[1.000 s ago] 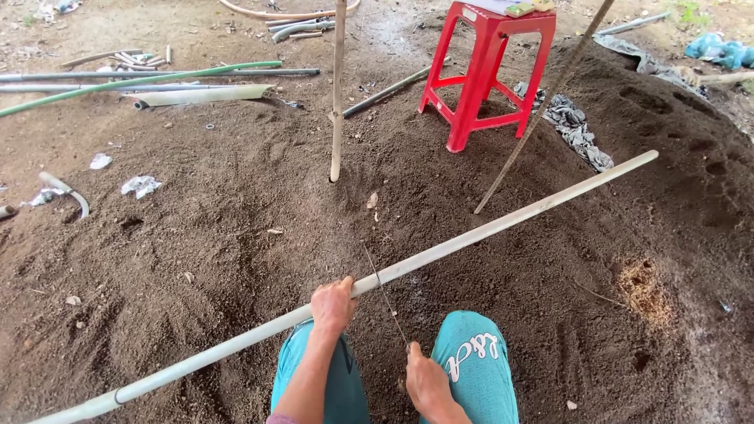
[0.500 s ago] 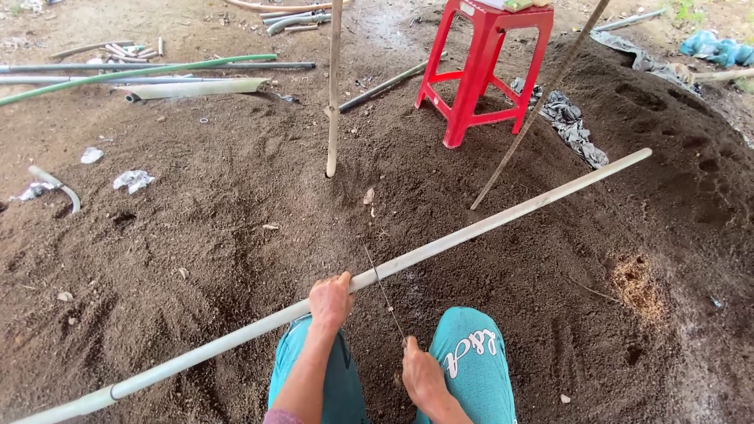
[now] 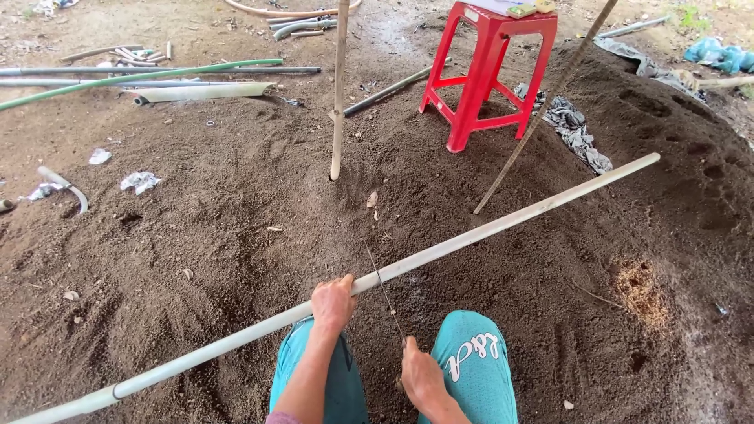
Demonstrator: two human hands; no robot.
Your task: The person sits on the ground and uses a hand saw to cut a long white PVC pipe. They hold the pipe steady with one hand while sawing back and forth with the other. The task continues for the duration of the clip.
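Observation:
A long pale pipe lies slantwise over the dark soil, from the lower left to the upper right. My left hand grips it near its middle, just above my teal-trousered knees. My right hand holds one end of a thin saw blade, which runs up across the pipe right beside my left hand. The blade rests on the pipe.
Two thin poles stand stuck in the soil, one upright, one leaning. A red plastic stool stands behind them. Several pipes lie at the far left, with scraps of litter and a grey sheet.
The view has shifted slightly; my hands keep their grip, and the blade stays across the pipe at about the same spot.

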